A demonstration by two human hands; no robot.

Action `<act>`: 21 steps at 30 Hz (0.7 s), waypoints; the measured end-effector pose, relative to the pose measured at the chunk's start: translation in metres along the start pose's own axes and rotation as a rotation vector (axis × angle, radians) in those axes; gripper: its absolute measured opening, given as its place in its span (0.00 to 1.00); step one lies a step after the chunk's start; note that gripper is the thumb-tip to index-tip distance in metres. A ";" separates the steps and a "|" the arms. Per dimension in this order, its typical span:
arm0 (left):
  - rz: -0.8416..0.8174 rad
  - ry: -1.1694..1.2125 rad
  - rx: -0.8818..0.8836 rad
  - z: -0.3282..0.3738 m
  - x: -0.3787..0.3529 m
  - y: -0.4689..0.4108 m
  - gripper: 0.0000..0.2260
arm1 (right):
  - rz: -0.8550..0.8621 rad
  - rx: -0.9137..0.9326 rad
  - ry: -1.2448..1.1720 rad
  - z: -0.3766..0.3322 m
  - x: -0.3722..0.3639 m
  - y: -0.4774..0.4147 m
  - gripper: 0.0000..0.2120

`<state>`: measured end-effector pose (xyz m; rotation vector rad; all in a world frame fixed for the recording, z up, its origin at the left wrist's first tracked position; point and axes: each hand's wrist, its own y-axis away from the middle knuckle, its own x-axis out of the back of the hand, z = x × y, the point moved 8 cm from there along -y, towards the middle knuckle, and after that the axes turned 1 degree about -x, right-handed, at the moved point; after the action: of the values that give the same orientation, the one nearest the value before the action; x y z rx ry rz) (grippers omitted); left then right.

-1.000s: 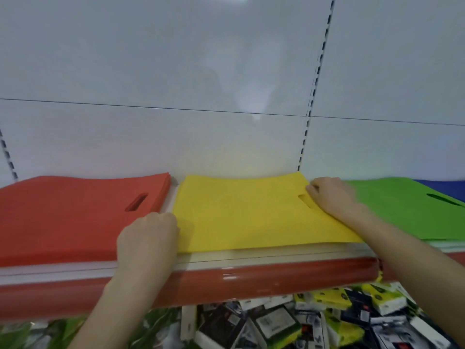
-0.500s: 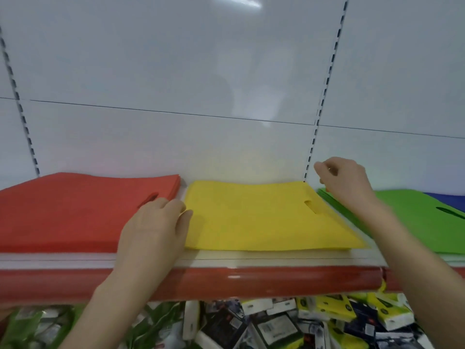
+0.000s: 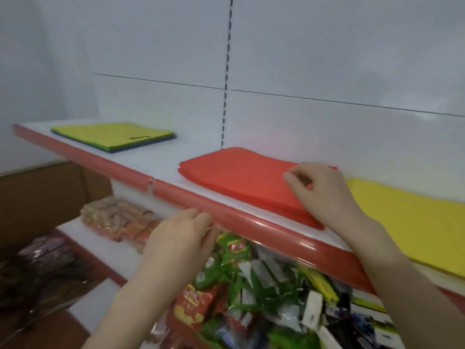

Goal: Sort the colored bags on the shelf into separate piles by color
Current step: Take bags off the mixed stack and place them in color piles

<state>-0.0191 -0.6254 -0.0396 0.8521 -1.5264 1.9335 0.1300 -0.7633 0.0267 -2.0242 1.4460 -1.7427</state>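
A stack of red bags (image 3: 241, 177) lies flat in the middle of the white shelf (image 3: 161, 159). Right of it lies a yellow pile (image 3: 407, 222), cut off by the frame edge. At the far left sits a mixed stack (image 3: 110, 133) with a yellow-green bag on top and green and dark blue edges showing beneath. My right hand (image 3: 319, 190) is over the right end of the red stack, fingers loosely bent, holding nothing. My left hand (image 3: 181, 238) hangs in front of the shelf's red lip (image 3: 264, 227), fingers relaxed and empty.
Below the red lip, a lower shelf carries heaped snack packets (image 3: 239, 285) and orange-brown packs (image 3: 118, 220). A brown cardboard box (image 3: 37, 197) stands at the left. White back panels with a slotted upright (image 3: 226, 84) rise behind the shelf.
The view has swung left, bringing the mixed stack in. My right hand left the yellow pile for the red stack. My left hand dropped off the shelf to in front of its lip.
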 end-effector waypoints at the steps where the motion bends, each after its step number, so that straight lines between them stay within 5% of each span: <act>1: -0.014 -0.019 0.037 -0.022 0.004 0.004 0.19 | -0.022 0.034 -0.016 -0.017 -0.019 -0.007 0.09; 16: -0.130 -0.310 0.212 -0.315 0.092 0.048 0.08 | -0.189 0.153 -0.215 -0.268 -0.265 -0.132 0.11; 21: -0.118 -0.312 0.289 -0.394 0.109 0.044 0.14 | -0.260 0.215 -0.252 -0.331 -0.332 -0.160 0.10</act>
<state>-0.1832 -0.2485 -0.0507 1.3917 -1.3404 2.0342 -0.0108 -0.2889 0.0002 -2.2906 0.9172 -1.5733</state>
